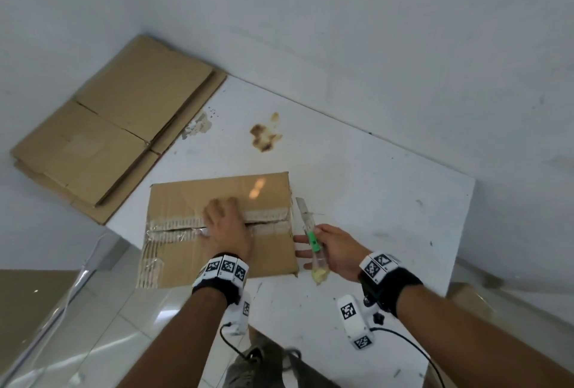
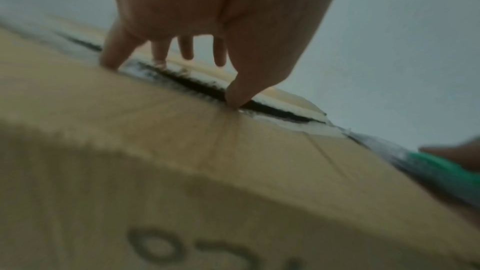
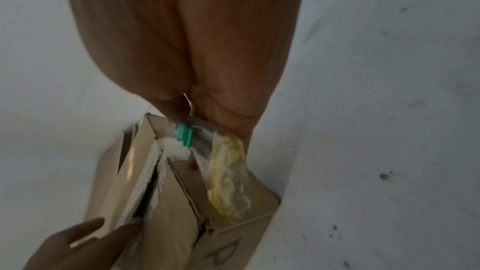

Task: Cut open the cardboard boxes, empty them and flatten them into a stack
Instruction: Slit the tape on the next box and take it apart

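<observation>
Two hands work at one cardboard box (image 1: 217, 229) on the white tabletop (image 1: 357, 189). From the head view alone, flattened boxes (image 1: 115, 126) lie stacked at the tabletop's far left corner; the left hand (image 1: 226, 226) rests spread on the box's slit tape seam (image 1: 267, 220), and the right hand (image 1: 335, 251) holds a utility knife (image 1: 310, 238) just beside the box's right edge. Left wrist view: straight fingertips (image 2: 235, 98) press beside the dark slit. Right wrist view: thumb and fingers pinch the knife's clear handle near its green slider (image 3: 185, 135).
</observation>
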`<control>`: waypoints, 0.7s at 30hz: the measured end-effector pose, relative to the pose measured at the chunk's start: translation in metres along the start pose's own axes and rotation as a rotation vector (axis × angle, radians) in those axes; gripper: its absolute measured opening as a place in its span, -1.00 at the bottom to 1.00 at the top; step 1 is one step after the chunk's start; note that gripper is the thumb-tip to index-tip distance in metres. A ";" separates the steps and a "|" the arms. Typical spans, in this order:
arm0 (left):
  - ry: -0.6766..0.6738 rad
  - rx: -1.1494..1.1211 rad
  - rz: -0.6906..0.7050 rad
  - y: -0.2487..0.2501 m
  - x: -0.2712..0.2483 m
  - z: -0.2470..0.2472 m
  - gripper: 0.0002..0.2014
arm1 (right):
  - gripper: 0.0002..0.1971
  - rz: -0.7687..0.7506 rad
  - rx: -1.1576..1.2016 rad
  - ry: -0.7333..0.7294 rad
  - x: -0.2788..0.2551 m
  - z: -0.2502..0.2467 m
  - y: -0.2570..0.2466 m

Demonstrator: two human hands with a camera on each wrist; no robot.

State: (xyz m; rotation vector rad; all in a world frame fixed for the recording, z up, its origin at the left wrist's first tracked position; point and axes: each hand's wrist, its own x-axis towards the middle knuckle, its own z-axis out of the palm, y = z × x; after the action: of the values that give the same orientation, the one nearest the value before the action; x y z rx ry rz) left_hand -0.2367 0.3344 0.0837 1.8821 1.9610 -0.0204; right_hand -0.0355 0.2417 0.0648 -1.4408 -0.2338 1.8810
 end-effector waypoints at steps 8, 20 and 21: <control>0.039 -0.180 -0.285 -0.009 -0.020 0.014 -0.64 | -0.79 -0.082 -0.210 0.010 -0.009 0.008 -0.003; -0.181 -0.822 -0.523 0.016 -0.002 -0.002 -0.63 | -0.67 -0.257 -0.859 0.131 -0.015 -0.024 -0.026; -0.172 -0.843 -0.540 0.016 0.000 0.001 -0.61 | -0.65 -0.267 -0.882 0.131 -0.013 -0.025 -0.030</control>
State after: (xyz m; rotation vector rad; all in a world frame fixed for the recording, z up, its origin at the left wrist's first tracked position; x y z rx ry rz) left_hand -0.2211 0.3355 0.0868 0.7779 1.8683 0.4041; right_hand 0.0016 0.2470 0.0825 -1.9489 -1.2405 1.4966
